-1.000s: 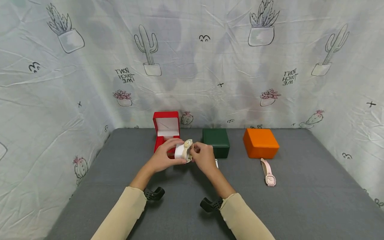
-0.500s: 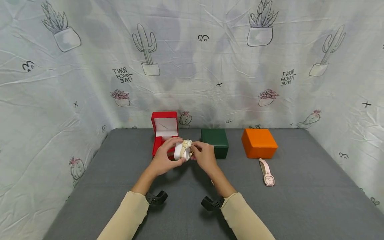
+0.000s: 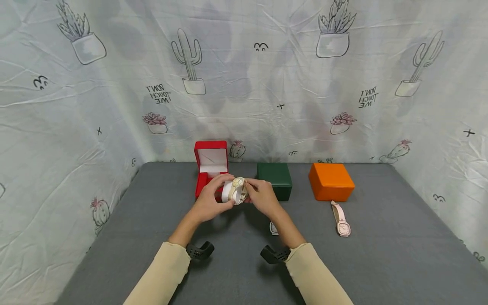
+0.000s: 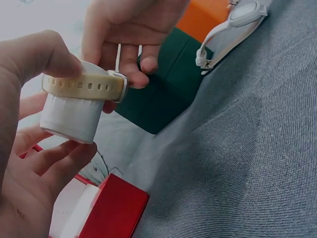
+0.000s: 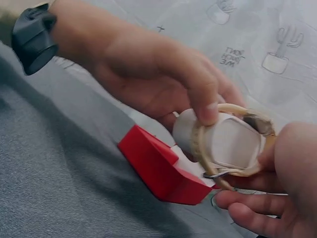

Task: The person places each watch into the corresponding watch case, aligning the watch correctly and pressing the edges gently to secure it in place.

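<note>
Above the table's middle, my left hand (image 3: 207, 204) grips a white watch cushion (image 4: 72, 119) between thumb and fingers. A cream-strapped watch (image 3: 238, 182) loops around the cushion, its round dial facing up in the head view. The thumb of the left hand presses on the holed strap (image 4: 81, 87) in the left wrist view. From the other side, my right hand (image 3: 264, 198) pinches the watch near its edge. In the right wrist view, the strap's buckle (image 5: 218, 174) hangs beside the cushion's end. Right behind the left hand stands an open red watch box (image 3: 211, 145).
A closed green box (image 3: 273, 174) stands behind the right hand, and a closed orange box (image 3: 332, 183) is farther right. A pink watch (image 3: 343, 228) lies before the orange box. A white watch (image 3: 273, 228) is partly hidden by the right forearm.
The watch and cushion have turned slightly in the hands, with the dial tipping upward. My right forearm has shifted a little to the right, showing part of the white watch.
</note>
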{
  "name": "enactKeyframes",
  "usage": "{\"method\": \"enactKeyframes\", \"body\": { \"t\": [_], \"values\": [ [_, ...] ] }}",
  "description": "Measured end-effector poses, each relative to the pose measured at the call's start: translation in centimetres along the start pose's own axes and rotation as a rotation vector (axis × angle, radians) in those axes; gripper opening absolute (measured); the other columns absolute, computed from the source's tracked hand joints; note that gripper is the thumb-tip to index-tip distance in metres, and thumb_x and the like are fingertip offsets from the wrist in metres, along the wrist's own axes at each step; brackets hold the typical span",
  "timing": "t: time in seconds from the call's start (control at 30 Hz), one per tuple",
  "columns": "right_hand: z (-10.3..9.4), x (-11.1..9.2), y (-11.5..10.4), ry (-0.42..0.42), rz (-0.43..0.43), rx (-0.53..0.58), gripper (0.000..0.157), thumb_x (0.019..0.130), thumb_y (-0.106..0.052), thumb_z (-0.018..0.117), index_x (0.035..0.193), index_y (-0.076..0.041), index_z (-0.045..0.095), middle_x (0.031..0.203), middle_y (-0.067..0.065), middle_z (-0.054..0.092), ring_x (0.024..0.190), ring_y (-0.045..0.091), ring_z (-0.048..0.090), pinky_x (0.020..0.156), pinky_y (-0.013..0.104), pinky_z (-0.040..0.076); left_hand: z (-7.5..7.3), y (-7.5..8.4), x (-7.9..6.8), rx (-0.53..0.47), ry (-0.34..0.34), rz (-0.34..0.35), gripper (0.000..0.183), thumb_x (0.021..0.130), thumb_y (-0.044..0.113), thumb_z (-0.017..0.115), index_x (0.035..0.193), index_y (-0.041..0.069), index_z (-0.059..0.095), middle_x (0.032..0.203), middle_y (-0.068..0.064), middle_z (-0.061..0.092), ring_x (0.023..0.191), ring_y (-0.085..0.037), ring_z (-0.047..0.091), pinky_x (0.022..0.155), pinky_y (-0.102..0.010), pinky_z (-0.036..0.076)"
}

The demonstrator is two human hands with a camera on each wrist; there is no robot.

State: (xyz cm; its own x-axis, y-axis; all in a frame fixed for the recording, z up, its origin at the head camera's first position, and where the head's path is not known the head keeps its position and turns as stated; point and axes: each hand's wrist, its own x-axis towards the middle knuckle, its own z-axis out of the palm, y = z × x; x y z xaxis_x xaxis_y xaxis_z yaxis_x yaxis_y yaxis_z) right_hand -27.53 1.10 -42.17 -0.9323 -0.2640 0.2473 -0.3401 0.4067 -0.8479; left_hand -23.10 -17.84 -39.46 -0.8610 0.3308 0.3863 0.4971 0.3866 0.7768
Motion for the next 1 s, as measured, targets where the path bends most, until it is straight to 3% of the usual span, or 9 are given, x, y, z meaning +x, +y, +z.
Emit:
{"method": "enactKeyframes", "body": {
  "t": [0.1,0.2,0.4,0.53,0.73,0.9,1.0],
  "values": [
    [-0.2,0.1,0.0,-0.024,-0.033,-0.034,0.028,0.100,-0.016,0.051,0.122,-0.010,0.068,0.074,0.008,0.069,0.059,0.019,0.065,0.053,0.023,0.052,0.0,-0.3,0.0,0.001,0.004,0.009,0.059,0.078,-0.002,0.071,0.133,-0.004,0.050,0.140,-0.023,0.048,0.121,-0.037,0.050,0.101,-0.054,0.047],
    [-0.3,0.1,0.0,-0.011,-0.077,-0.064,0.026,0.099,-0.013,0.051,0.119,-0.008,0.069,0.073,0.008,0.069,0.060,0.022,0.066,0.052,0.022,0.051,0.2,-1.7,0.2,-0.022,0.000,0.029,0.060,0.079,-0.003,0.070,0.135,-0.003,0.047,0.140,-0.022,0.048,0.119,-0.037,0.051,0.099,-0.055,0.048],
    [0.0,0.1,0.0,0.040,-0.082,-0.107,0.023,0.097,-0.012,0.052,0.108,-0.007,0.071,0.076,0.007,0.068,0.058,0.021,0.065,0.050,0.023,0.049,0.6,-4.1,0.6,-0.096,-0.010,0.011,0.065,0.080,0.002,0.072,0.139,0.009,0.045,0.138,-0.013,0.050,0.115,-0.033,0.054,0.095,-0.052,0.051],
    [0.2,0.1,0.1,0.074,-0.044,-0.093,0.020,0.096,-0.012,0.053,0.101,-0.007,0.071,0.078,0.006,0.069,0.059,0.023,0.067,0.051,0.022,0.051,0.9,-4.1,0.7,-0.161,0.003,-0.025,0.064,0.080,0.005,0.072,0.137,0.014,0.046,0.139,-0.010,0.049,0.118,-0.034,0.051,0.098,-0.052,0.050],
    [0.6,-0.1,-0.1,0.211,-0.005,-0.025,0.016,0.089,-0.007,0.057,0.087,-0.004,0.072,0.069,0.009,0.070,0.051,0.023,0.066,0.046,0.022,0.052,1.2,-4.0,0.7,-0.165,0.063,-0.042,0.060,0.079,0.005,0.072,0.134,0.014,0.048,0.138,-0.009,0.049,0.122,-0.032,0.048,0.098,-0.048,0.051],
    [0.7,-0.1,-0.3,0.191,-0.021,-0.008,0.016,0.090,-0.006,0.058,0.087,-0.002,0.073,0.067,0.011,0.070,0.047,0.012,0.062,0.046,0.021,0.053,0.7,-4.1,0.7,-0.208,0.050,-0.055,0.060,0.078,-0.002,0.072,0.133,0.010,0.049,0.137,-0.011,0.050,0.122,-0.031,0.049,0.095,-0.043,0.053],
    [0.5,0.0,-0.1,0.165,-0.055,-0.018,0.015,0.091,-0.007,0.058,0.090,-0.002,0.073,0.069,0.011,0.071,0.047,0.013,0.063,0.046,0.021,0.052,0.6,-4.1,0.7,-0.222,0.019,-0.069,0.060,0.079,-0.003,0.071,0.134,0.007,0.049,0.138,-0.014,0.049,0.123,-0.034,0.048,0.098,-0.047,0.051]
  ]
}}
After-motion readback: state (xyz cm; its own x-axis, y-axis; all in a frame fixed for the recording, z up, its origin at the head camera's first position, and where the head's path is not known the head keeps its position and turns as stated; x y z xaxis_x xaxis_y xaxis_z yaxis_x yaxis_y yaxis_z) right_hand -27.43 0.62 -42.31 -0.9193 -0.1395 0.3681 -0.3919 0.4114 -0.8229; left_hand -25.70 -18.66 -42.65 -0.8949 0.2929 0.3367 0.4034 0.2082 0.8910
